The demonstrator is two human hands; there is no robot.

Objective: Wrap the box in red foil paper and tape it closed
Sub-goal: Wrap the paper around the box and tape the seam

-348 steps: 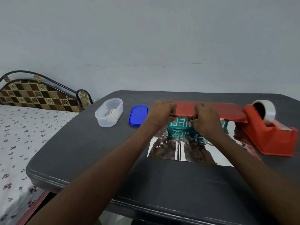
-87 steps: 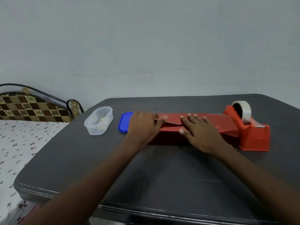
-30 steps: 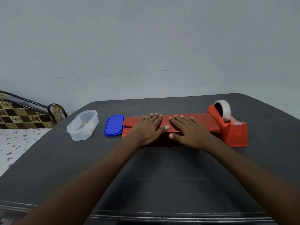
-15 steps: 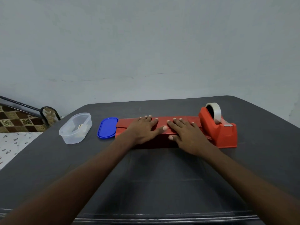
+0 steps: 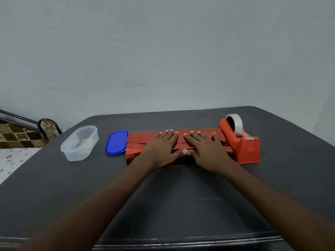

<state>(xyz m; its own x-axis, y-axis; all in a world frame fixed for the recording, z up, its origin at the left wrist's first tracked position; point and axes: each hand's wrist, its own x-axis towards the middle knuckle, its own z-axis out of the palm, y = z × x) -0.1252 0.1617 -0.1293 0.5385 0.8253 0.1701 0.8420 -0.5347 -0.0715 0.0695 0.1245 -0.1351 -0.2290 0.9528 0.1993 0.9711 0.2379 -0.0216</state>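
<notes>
Both thumbs now meet at the near edge; palms slid closer since half a second ago. My left hand (image 5: 162, 148) and right hand (image 5: 205, 148) press flat, fingers spread, on red foil paper (image 5: 137, 142) covering the box, long axis left-right at frame centre. Tape dispenser (image 5: 241, 142) sits just right, nearer my right hand.

- The red foil paper (image 5: 143, 142) lay folded over the box, a long, low, shiny red bundle set crosswise on the dark table.
- Two flaps overlapped along the top, their seam running lengthwise; no tape could be made out on it, though the hands hid the middle.
- The box itself was fully hidden under the foil.
- The tape dispenser (image 5: 244, 147), red with a whitish roll upright in it, stood touching the bundle's right end.
</notes>
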